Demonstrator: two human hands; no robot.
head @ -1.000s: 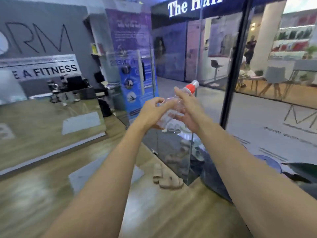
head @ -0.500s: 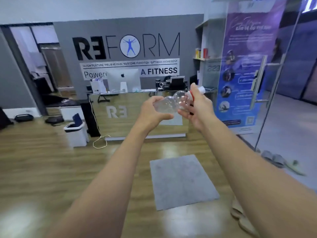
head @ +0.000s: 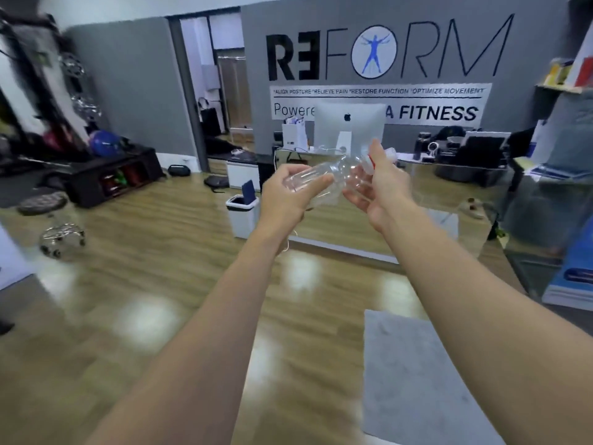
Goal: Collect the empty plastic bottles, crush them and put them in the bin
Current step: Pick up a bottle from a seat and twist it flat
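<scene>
Both grips, left hand [head: 290, 194] and right hand [head: 380, 184], clasp the bottle [head: 324, 178] between them.

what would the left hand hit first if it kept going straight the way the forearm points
Past the clear bottle it grips, the left hand points up and forward toward the reception desk, probably near the computer monitor. The white bin sits lower and left of that line. Depth is uncertain.

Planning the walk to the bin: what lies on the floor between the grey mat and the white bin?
In the head view, only bare wooden floor lies between the grey mat and the white bin.
</scene>
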